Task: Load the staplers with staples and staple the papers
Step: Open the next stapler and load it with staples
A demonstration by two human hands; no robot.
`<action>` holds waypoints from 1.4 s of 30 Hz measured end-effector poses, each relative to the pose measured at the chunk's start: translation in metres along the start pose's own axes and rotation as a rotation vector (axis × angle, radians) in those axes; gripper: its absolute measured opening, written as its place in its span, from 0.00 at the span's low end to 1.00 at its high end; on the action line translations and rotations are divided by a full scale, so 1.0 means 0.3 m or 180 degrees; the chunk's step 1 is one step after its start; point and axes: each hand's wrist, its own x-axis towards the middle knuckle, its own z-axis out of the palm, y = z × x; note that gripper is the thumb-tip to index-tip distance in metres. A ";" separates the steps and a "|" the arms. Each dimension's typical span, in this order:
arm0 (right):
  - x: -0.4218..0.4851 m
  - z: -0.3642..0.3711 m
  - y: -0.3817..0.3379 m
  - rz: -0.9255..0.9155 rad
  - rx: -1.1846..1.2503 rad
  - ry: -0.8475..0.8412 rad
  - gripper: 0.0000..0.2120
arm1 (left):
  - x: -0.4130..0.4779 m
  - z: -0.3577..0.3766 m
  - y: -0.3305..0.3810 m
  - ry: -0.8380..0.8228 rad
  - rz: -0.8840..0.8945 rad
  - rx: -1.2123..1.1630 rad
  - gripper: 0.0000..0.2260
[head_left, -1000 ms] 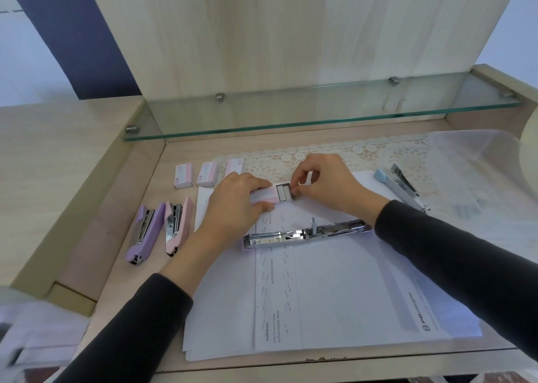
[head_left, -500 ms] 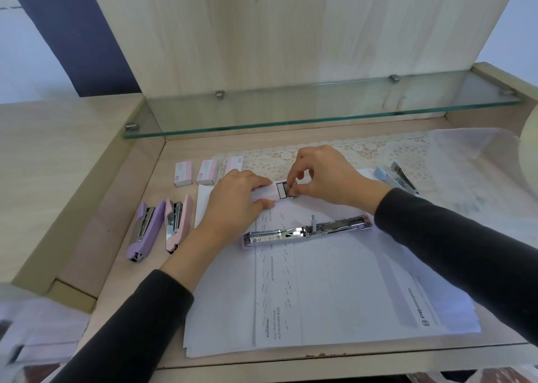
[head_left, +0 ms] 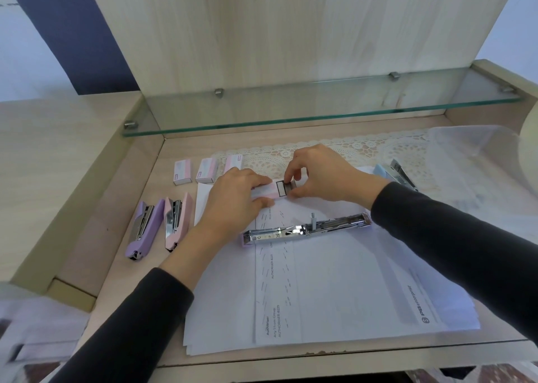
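**Holding a staple box open above the papers**

I am gripping a small pink staple box [head_left: 263,193] in my left hand [head_left: 235,199], with my forefinger along its far side and my thumb along its near side. Most of the sleeve is hiding under my palm. Its white inner tray [head_left: 280,188] is sticking out to the right. My right hand [head_left: 320,176] is pinching the dark staples [head_left: 289,186] at the tray's end between thumb and forefinger, and the other fingers are curling loosely behind. Both hands are working over the far edge of the papers [head_left: 343,292], a loose stack lying spread across the near part of the desk [head_left: 116,237]. I cannot tell whether the box is resting on the sheets.

On those papers, just nearer to me than the box, a stapler [head_left: 305,231] is lying opened out flat, with its metal channel facing up and a bit of pink casing showing at each end. My right forearm is passing by its right end, and I cannot tell whether they are touching.

To the left, off the papers, a purple stapler [head_left: 144,228] and a pink stapler [head_left: 176,222] are lying side by side, nearly touching. Beyond them three more boxes [head_left: 207,170] of staples are sitting in a row, the rightmost on the edge of a lace mat [head_left: 291,152]. A blue stapler [head_left: 393,173] is resting beyond my right forearm, partly hidden by it. A glass shelf [head_left: 291,112] is running across above the back of the desk.
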 end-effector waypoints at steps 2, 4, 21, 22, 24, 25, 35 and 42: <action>0.003 0.002 -0.004 0.0015 0.0016 -0.0035 0.07 | -0.002 -0.001 0.001 -0.0005 -0.0001 0.0008 0.18; 0.007 0.004 -0.007 0.0047 0.0077 -0.0106 0.07 | -0.002 -0.002 0.002 -0.0006 0.0010 0.0023 0.18; -0.008 0.005 0.007 0.0213 0.0702 -0.0031 0.08 | -0.002 0.006 -0.005 0.0046 -0.0003 0.0035 0.18; -0.012 0.002 0.008 0.0205 0.0749 0.0007 0.07 | -0.002 0.007 -0.005 0.0052 -0.0002 0.0023 0.18; -0.019 0.001 0.009 0.0196 0.0808 0.0061 0.07 | -0.003 0.008 -0.006 0.0058 0.0003 0.0010 0.18; -0.022 0.002 0.010 0.0189 0.0835 0.0078 0.07 | -0.003 0.008 -0.007 0.0063 0.0009 0.0013 0.18; -0.045 -0.008 0.018 0.0526 0.1688 0.0430 0.16 | 0.008 0.005 -0.019 -0.0098 0.0030 -0.0050 0.18; -0.094 -0.039 0.038 0.0940 0.2337 0.0401 0.09 | 0.026 0.001 -0.019 -0.0143 -0.0031 -0.0104 0.17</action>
